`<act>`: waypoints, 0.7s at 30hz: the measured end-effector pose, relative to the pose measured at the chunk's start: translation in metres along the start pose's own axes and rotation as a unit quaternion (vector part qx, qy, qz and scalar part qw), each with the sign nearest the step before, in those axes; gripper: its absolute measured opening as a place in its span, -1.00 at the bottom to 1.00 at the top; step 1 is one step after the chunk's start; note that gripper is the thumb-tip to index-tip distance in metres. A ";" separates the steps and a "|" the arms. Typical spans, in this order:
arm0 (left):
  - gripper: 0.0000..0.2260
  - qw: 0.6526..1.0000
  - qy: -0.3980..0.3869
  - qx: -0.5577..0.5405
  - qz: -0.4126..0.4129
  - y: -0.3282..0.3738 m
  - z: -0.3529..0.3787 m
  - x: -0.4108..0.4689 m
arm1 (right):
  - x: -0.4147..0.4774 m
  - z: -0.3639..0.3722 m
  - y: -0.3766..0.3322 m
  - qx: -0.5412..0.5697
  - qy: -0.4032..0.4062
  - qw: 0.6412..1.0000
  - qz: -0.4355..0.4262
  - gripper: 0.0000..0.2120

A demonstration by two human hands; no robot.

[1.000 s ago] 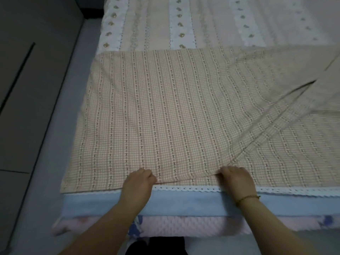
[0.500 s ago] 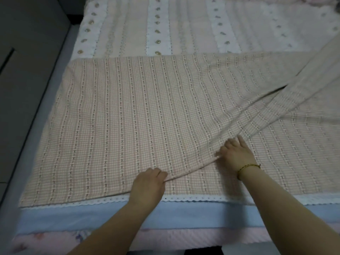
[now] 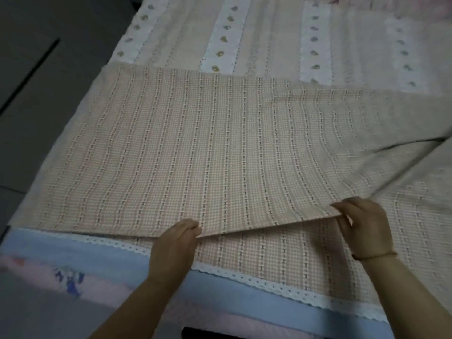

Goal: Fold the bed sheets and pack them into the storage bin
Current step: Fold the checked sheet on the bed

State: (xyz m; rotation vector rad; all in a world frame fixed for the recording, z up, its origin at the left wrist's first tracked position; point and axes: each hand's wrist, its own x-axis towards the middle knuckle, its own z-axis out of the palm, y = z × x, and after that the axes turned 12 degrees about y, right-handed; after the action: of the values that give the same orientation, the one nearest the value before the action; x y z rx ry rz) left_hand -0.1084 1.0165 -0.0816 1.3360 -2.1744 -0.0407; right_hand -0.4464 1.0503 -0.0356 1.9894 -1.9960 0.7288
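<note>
A peach checked bed sheet (image 3: 208, 148) with white woven stripes lies spread over the bed, its upper layer folded over a lower layer with a white lace hem (image 3: 269, 285). My left hand (image 3: 173, 245) pinches the near edge of the upper layer close to the middle. My right hand (image 3: 362, 226), with a thin bracelet on its wrist, grips the same edge further right and holds it raised a little off the lower layer. A loose fold of the sheet runs off to the right edge. No storage bin is in view.
Beneath the sheet lies a pale quilt (image 3: 269, 45) with white bands and small motifs. A blue layer (image 3: 110, 260) and a pink mattress pad (image 3: 36, 270) show at the near bed edge. Grey floor (image 3: 36, 94) lies to the left.
Both hands have moved forward from the lace hem and taken hold of the upper layer's near edge. My right hand has lifted that edge, uncovering the lower layer.
</note>
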 end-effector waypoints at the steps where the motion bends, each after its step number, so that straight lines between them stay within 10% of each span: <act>1: -0.72 1.000 0.017 -0.009 0.002 -0.001 -0.003 0.000 | -0.009 -0.011 -0.005 0.002 0.012 1.000 0.012 -0.69; 21: -0.61 0.996 -0.037 0.024 0.080 -0.010 0.019 -0.065 | -0.154 0.016 -0.034 -0.012 -0.028 0.998 0.060 -0.88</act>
State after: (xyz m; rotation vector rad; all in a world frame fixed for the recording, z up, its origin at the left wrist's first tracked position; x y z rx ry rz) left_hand -0.0886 1.0597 -0.1304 1.1984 -2.3519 0.0266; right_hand -0.4021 1.1778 -0.1189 1.9110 -2.1619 0.6781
